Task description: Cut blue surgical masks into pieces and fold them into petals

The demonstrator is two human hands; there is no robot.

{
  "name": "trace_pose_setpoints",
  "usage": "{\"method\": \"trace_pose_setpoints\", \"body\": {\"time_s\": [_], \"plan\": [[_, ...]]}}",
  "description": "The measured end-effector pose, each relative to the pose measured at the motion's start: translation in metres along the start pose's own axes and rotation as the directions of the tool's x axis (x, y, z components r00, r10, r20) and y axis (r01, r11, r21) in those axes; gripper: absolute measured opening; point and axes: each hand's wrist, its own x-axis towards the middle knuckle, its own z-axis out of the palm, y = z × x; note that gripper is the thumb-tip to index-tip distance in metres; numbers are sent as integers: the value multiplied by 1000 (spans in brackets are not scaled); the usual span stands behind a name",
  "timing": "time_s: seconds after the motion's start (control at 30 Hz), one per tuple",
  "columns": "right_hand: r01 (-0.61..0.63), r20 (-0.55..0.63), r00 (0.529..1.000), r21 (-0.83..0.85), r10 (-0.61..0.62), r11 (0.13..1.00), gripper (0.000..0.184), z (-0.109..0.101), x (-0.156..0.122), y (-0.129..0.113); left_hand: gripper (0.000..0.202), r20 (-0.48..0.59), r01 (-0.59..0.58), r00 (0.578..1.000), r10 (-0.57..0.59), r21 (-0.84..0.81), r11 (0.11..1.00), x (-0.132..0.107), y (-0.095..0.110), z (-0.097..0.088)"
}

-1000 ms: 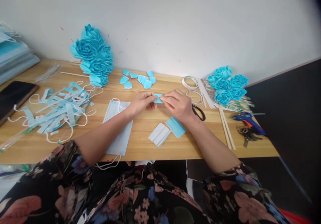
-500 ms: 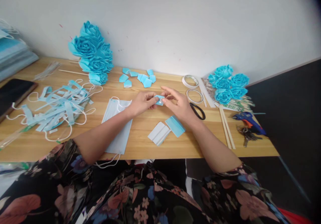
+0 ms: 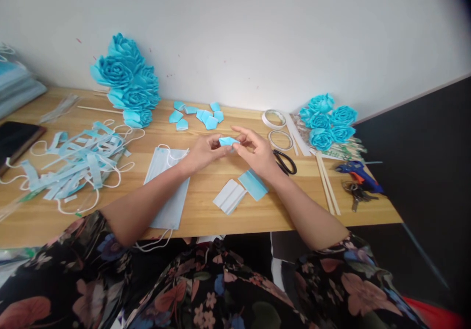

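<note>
Between my two hands is a small folded blue piece of mask fabric (image 3: 228, 141), held above the middle of the table. My left hand (image 3: 204, 151) pinches its left end. My right hand (image 3: 255, 150) grips the right end with thumb and fingers, the index finger raised over it. Below my hands lie a pleated white piece (image 3: 230, 197) and a blue piece (image 3: 253, 184) of cut mask fabric. Under my left forearm a whole face mask (image 3: 169, 191) lies flat. Black-handled scissors (image 3: 285, 162) rest beside my right wrist, their blades hidden.
Several folded blue petals (image 3: 210, 122) lie at the back. Blue fabric roses stand at left (image 3: 125, 81) and right (image 3: 327, 120). Tape rolls (image 3: 274, 119), wooden sticks (image 3: 329, 186), a glue gun (image 3: 358, 174) and keys (image 3: 356, 194) are at right; mask scraps (image 3: 81, 162) and a phone (image 3: 18, 140) at left.
The blue piece between my hands has turned, now showing a smooth folded blue face with pointed ends instead of a pale patch. The camera view has shifted slightly.
</note>
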Motion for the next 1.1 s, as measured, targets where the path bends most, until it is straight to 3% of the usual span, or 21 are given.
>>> {"method": "trace_pose_setpoints", "body": {"time_s": [0.1, 0.17, 0.3, 0.43, 0.77, 0.87, 1.0, 1.1], "plan": [[44, -26, 998, -175, -50, 984, 41, -22, 7, 10, 28, -105, -5, 995, 2, -26, 1000, 2, 0, -2], [40, -50, 997, -400, -66, 916, 37, -45, 13, 22, 28, -169, -7, 986, 0, -46, 999, 3, -1, -4], [-203, -81, 975, -693, 205, 692, 31, -81, 17, 43, 31, -201, 5, 979, -24, -92, 996, 5, -6, -7], [-285, -34, 911, -771, 410, 569, 30, -87, 15, 51, 36, -179, -11, 984, -8, -105, 994, 5, -9, -7], [-352, 17, 844, -736, 535, 579, 36, -80, 17, 48, 40, -163, -33, 987, 14, -111, 993, 4, -4, -3], [-390, 34, 836, -665, 548, 637, 31, -79, 17, 49, 39, -148, -33, 989, 14, -126, 991, 4, -6, -3], [-415, 48, 860, -514, 509, 751, 28, -77, 15, 54, 33, -133, -53, 990, 37, -116, 992, 4, -6, -4], [-427, 70, 856, -462, 512, 777, 30, -77, 14, 57, 26, -126, -49, 991, 35, -111, 993, 5, -5, -5]]}}
